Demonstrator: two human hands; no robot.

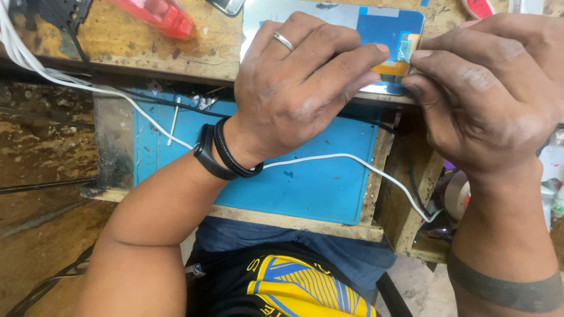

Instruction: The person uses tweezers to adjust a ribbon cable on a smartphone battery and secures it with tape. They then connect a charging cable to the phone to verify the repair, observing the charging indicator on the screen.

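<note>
My left hand (299,82), with a ring and two black wristbands, lies flat on a phone display panel (382,26) with a silver back and a blue patch, at the front edge of the wooden bench. Its fingertips press near an orange flex strip (392,68) on the panel. My right hand (487,88) comes in from the right with thumb and fingers pinched at the end of that strip. What sits under both hands is hidden.
A red tool (158,14) lies on the wooden benchtop (117,47) at the back left. Below it a blue mat (305,182) covers a lower shelf, crossed by a white cable (364,161). A tape roll (458,196) sits at the lower right.
</note>
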